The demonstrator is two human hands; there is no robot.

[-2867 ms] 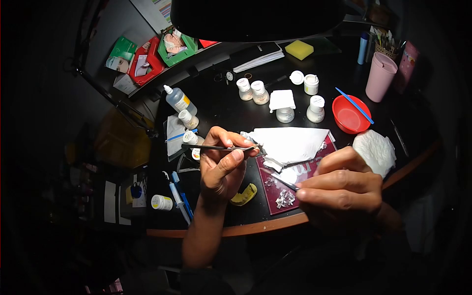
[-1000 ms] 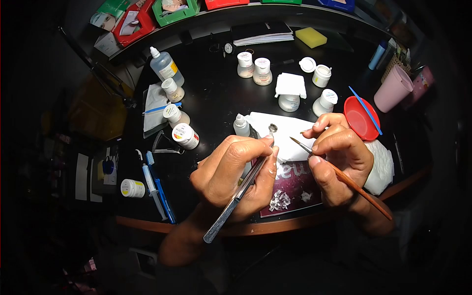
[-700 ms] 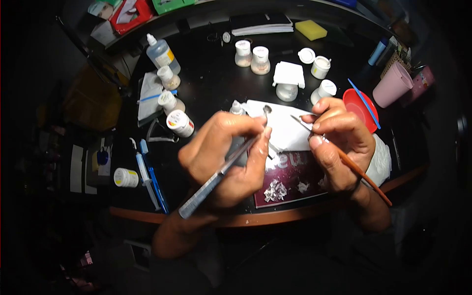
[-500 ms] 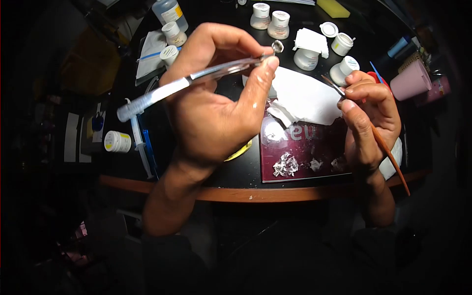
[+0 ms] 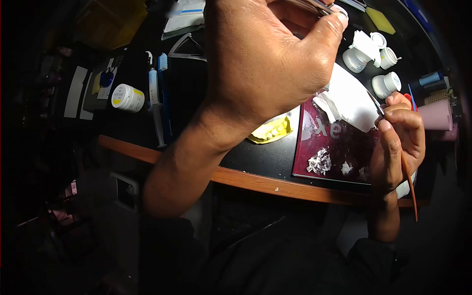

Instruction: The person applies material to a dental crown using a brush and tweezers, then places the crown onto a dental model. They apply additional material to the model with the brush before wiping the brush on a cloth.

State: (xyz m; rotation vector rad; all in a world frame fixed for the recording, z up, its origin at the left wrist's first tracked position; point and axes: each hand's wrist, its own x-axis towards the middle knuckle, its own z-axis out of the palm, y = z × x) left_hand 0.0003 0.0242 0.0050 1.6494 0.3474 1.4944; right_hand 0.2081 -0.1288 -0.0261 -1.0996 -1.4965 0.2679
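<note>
My left hand [image 5: 270,64] is raised at the top of the view, pinching slim metal tweezers [image 5: 314,6] between thumb and fingers. Most of the tweezers lie beyond the frame's edge, and I cannot make out what their tip holds. On the right, my right hand [image 5: 399,142] grips a fine brush [image 5: 408,179] with an orange-brown handle, its dark tip pointing up and left over white paper [image 5: 351,101]. The paper lies on a maroon glossy slab [image 5: 334,147] that carries white smears and crumpled bits. Below my left wrist sits a yellow dental model [image 5: 272,132].
White jars [image 5: 386,84] stand at the right, near a pink cup [image 5: 437,115]. A syringe [image 5: 156,105], a blue toothbrush [image 5: 163,64] and a yellow-labelled jar [image 5: 128,98] are at the left. The wooden table edge [image 5: 255,182] runs across the front.
The view has turned, shifting the table's things rightward. My left hand has risen to the top, carrying the tweezers partly out of frame. The dental model shows more. My right hand keeps the brush.
</note>
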